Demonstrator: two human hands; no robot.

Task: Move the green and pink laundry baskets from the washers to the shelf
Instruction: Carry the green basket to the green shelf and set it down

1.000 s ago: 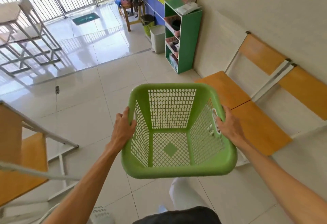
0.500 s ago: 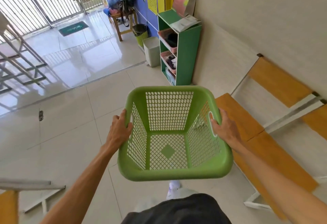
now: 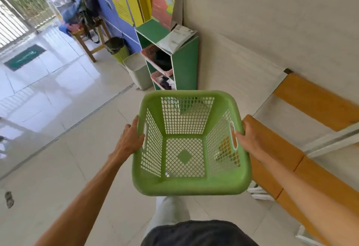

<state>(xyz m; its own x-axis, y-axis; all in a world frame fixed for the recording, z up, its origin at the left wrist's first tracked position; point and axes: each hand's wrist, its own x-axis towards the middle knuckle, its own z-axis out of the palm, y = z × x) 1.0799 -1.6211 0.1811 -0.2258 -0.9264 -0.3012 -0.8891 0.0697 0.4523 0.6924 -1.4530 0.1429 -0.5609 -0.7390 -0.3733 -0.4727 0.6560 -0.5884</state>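
Nearest the camera, the green laundry basket [image 3: 191, 142] hangs at waist height over the tiled floor [image 3: 81, 148], carried level with its open mouth up. The left hand [image 3: 129, 140] is wrapped around the left rim beside the handle slot, and the right hand [image 3: 250, 139] clasps the right rim with fingers hooked into its slot. Over the last second the green shelf [image 3: 184, 65] has grown much larger and come almost directly ahead of the basket's far edge, while the orange benches [image 3: 303, 135] have slid past on the right; the carry looks close to done, with placement the likely next step. The basket is empty, of smooth moulded plastic, with rounded corners, lattice walls and a solid diamond in the mesh bottom. The shelf beyond is a flat-panelled upright unit, its compartments already holding pink baskets [image 3: 155, 59] with dark contents, papers lying on top. A pale bin [image 3: 138, 71] stands just beside it.
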